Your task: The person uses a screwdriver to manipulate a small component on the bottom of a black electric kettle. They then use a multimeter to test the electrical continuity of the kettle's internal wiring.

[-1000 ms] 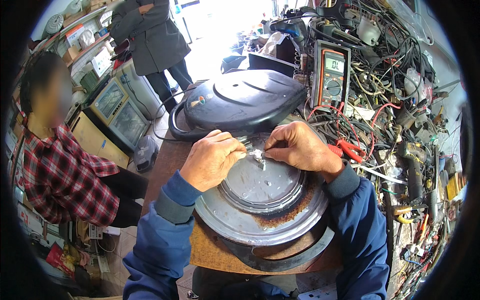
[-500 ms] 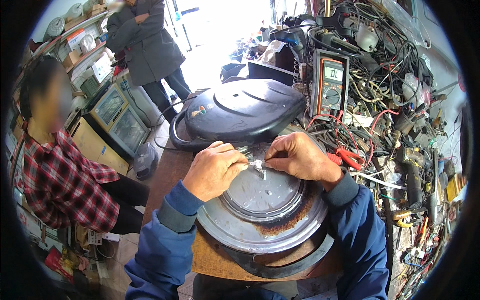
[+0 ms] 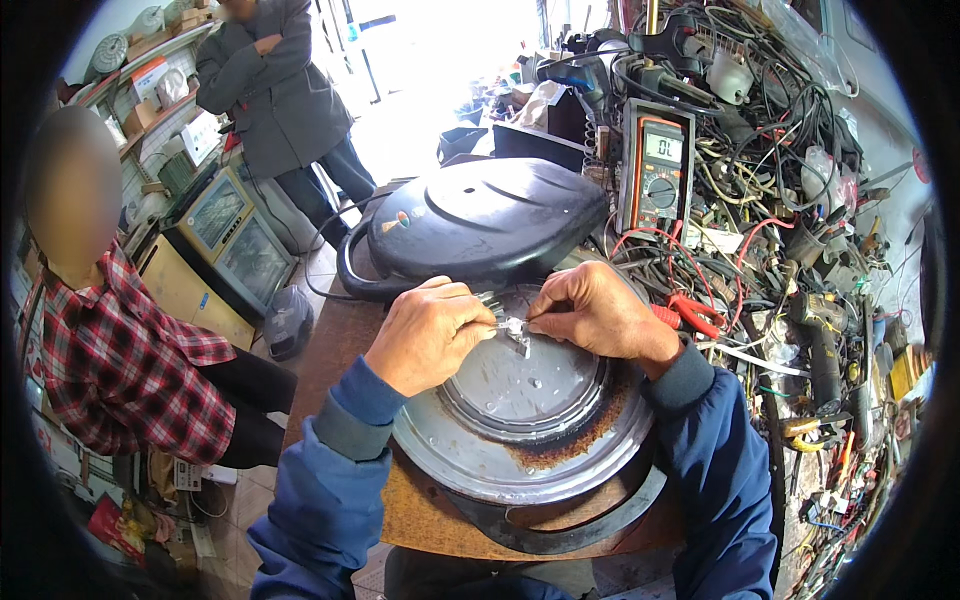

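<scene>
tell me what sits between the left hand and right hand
The head view shows a small pale fitting between the left hand and the right hand, seen against the round metal disc.

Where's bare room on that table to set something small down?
Bare wood shows on the table, bordered by its left edge, the black cover and left sleeve; another between that sleeve and the metal disc. Cables and tools crowd the right.

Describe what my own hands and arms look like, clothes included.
Your left hand and right hand are ungloved. The left sleeve and right sleeve are creased navy blue. The left cuff has a grey band; the right cuff looks dark grey.
</scene>
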